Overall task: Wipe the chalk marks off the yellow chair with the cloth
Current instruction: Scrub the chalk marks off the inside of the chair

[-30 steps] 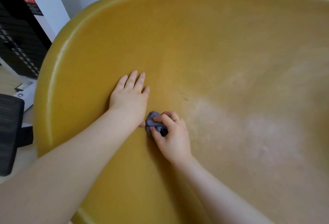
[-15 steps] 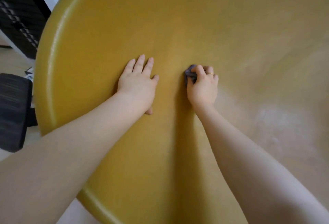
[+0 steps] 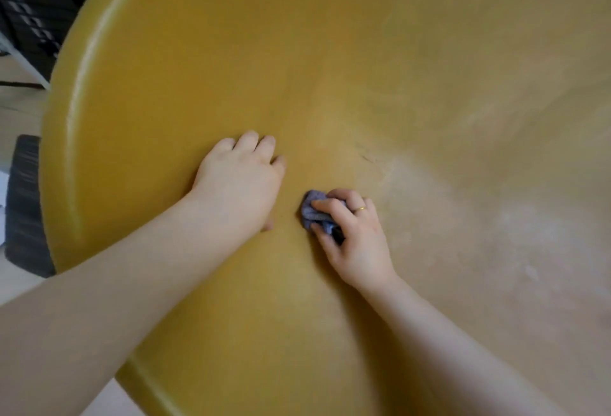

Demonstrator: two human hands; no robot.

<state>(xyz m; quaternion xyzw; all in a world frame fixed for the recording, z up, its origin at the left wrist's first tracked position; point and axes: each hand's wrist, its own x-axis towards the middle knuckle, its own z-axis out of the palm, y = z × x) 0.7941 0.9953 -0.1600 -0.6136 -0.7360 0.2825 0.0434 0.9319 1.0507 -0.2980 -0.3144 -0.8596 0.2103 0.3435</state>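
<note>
Head view: right hand [image 3: 358, 237] wiped the yellow chair [image 3: 330, 52] with a cloth [image 3: 315, 214], left hand [image 3: 239, 181] braced flat on the seat.

Right-hand fingers were curled round the small bunched blue-grey cloth, pressing it on the seat near the middle, just right of the left hand, not touching it. Gold ring [image 3: 359, 208] on one right finger. Left hand lay palm down, fingers relaxed, gripping nothing, nearer the chair's left rim. Pale chalk marks [image 3: 496, 217] smeared across the seat toward its right edge, starting just beside the cloth hand; a thin dark scratch [image 3: 366, 158] sat above the cloth. Seat left of the hands looked plain yellow. Off the left rim: a black object [image 3: 24, 200] on the floor, a dark slatted panel [image 3: 29, 12] at top left.
</note>
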